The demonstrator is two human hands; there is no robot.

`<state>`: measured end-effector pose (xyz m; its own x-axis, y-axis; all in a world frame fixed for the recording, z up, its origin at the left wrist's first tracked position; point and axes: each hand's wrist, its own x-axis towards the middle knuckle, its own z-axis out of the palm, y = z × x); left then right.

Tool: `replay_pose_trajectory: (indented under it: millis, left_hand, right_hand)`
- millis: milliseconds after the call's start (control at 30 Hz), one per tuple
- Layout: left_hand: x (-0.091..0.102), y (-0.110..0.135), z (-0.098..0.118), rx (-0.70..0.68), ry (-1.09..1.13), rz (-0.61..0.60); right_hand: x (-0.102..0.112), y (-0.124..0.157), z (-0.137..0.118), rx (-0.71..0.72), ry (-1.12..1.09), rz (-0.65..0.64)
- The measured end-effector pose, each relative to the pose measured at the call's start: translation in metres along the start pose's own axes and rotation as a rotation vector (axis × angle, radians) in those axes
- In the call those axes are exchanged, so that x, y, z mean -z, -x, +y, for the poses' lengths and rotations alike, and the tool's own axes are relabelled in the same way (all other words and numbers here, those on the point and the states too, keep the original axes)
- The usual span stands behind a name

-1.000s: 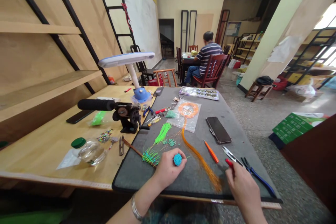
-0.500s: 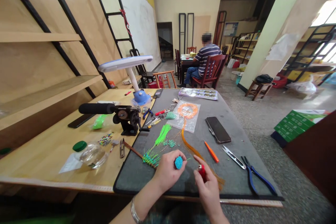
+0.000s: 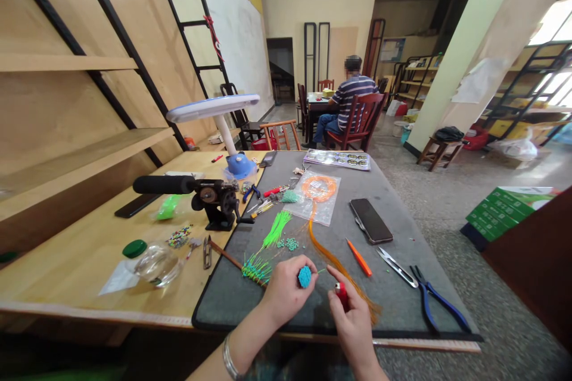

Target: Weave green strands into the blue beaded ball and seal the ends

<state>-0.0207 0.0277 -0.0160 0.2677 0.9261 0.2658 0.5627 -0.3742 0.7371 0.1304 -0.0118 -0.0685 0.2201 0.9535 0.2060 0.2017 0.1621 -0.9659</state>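
My left hand [image 3: 286,289] is closed around a turquoise beaded piece [image 3: 304,277], its round beaded end facing up. A thin green thread sticks out from its fingertips to the right. In my right hand [image 3: 355,315] is a red lighter [image 3: 341,294], metal end up, with the index finger stretched toward the thread tip. I see no flame. Left of my left hand lie bright green threads with turquoise beads [image 3: 256,269] on a brown stick [image 3: 227,255]. An orange thread bundle [image 3: 328,256] runs behind and beneath my right hand, out of a clear plastic bag [image 3: 322,211].
On the grey mat [image 3: 313,321] lie loose beads [image 3: 292,244], an orange pen-like tool [image 3: 358,257], thread snips [image 3: 397,266], blue-handled pliers [image 3: 440,300] and a phone [image 3: 370,220]. Left stand a hand-cranked winder [image 3: 218,202], a lamp [image 3: 241,165] and a jar [image 3: 158,265]. A person [image 3: 351,98] sits farther back.
My right hand with the lighter has shifted slightly left, its index fingertip closer to the green thread. My left hand keeps its hold on the beaded piece.
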Motion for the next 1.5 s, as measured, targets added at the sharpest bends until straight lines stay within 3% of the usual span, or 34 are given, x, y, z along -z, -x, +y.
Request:
replay_pose_trajectory:
  millis: [533,733,867,1067,1500]
  left_hand:
    - [-0.001,0.001,-0.003,-0.016,0.004,0.011]
    - [0.003,-0.001,0.001,-0.024,0.004,0.002]
    - [0.006,-0.003,0.004,-0.060,0.009,-0.023]
    - [0.007,-0.002,0.004,-0.094,0.020,-0.080]
    - [0.006,-0.002,0.005,-0.100,0.026,-0.079]
  right_hand:
    - [0.000,0.001,0.001,-0.089,-0.093,-0.021]
    - [-0.003,-0.006,0.004,-0.363,-0.301,-0.084]
    - [-0.011,-0.015,0.002,-0.502,-0.242,-0.087]
    - [-0.015,-0.023,0.004,-0.448,-0.214,-0.081]
    - [-0.014,-0.021,-0.006,-0.434,-0.208,-0.061]
